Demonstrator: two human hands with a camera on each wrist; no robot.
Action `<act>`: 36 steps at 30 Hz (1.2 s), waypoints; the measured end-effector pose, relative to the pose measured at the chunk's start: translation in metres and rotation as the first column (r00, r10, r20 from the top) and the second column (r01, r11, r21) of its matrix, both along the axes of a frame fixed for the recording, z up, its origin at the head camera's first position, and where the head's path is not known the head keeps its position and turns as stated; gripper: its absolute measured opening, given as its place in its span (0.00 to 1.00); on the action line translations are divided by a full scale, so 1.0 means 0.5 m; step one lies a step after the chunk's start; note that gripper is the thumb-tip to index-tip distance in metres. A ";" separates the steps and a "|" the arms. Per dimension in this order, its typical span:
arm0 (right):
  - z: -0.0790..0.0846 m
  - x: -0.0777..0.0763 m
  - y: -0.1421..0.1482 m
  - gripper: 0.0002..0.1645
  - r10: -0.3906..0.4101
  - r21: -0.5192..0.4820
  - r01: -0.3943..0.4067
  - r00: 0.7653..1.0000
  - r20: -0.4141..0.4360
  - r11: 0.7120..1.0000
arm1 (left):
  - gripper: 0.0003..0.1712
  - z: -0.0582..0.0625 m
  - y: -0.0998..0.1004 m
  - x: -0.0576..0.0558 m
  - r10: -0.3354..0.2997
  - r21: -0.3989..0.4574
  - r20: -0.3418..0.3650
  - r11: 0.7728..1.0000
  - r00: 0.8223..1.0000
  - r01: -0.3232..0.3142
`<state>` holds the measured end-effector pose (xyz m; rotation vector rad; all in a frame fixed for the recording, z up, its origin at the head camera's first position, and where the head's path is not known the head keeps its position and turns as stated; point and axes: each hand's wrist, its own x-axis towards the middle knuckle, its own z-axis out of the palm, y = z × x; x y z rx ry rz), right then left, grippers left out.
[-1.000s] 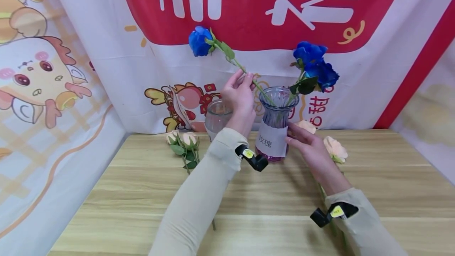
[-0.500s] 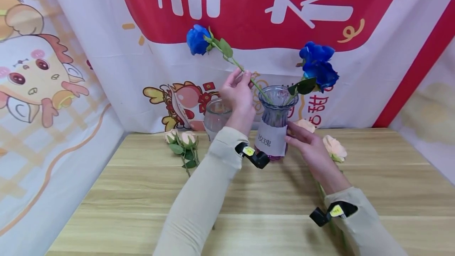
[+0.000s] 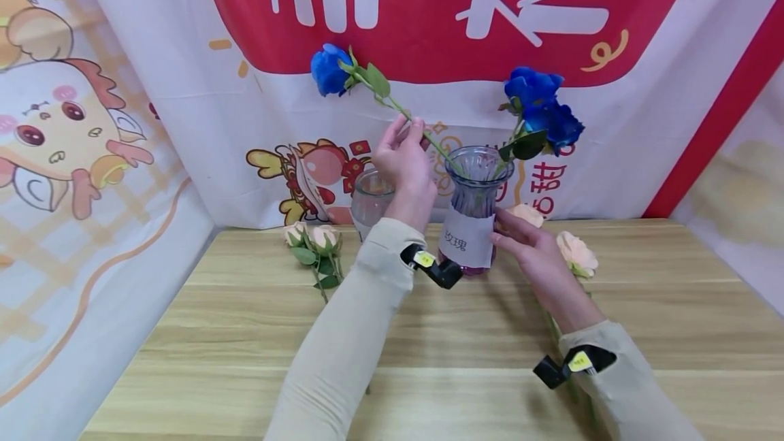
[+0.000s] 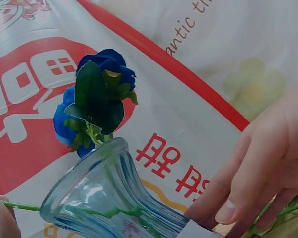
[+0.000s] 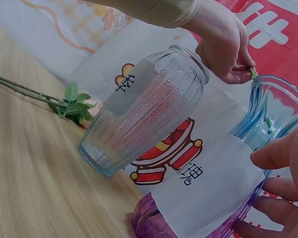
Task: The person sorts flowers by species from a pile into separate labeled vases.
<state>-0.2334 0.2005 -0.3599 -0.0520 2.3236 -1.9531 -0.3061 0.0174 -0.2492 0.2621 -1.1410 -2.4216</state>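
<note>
My left hand [image 3: 407,165] pinches the green stem of a blue rose [image 3: 331,70] between thumb and fingers. The bloom leans up to the left, and the stem's lower end reaches into the mouth of a ribbed glass vase [image 3: 474,199], blue above and purple at its base. A white paper label [image 5: 203,183] with Chinese characters wraps its front. Two more blue roses [image 3: 554,124] stand in the vase, leaning right. With thumb toward the label and fingers along the side, my right hand [image 3: 533,260] holds the vase at its right.
A clear textured glass vase [image 5: 144,109], also labelled, stands left of the blue one, partly behind my left arm. Pale peach roses [image 3: 324,240] lie on the wooden table [image 3: 202,339] at left; another peach rose [image 3: 577,255] lies at right, under my right arm. A printed cloth hangs behind.
The held blue rose has shifted slightly left with my left hand. The two roses in the vase swayed right, then back left. My right hand has stayed at the vase.
</note>
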 end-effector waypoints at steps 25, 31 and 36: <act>0.000 -0.002 0.002 0.42 -0.003 0.002 0.003 1.000 0.003 1.000 | 0.12 -0.037 0.046 0.006 -0.002 -0.742 0.000 0.671 1.000 0.002; -0.001 0.000 0.002 0.42 0.004 -0.007 -0.004 1.000 -0.003 1.000 | 0.18 -0.025 0.048 0.030 -0.056 -0.873 0.088 0.476 0.995 0.104; -0.002 0.003 0.003 0.42 0.002 -0.004 -0.002 1.000 -0.011 1.000 | 0.22 -0.026 0.042 0.043 -0.054 -0.948 0.116 0.293 0.992 0.127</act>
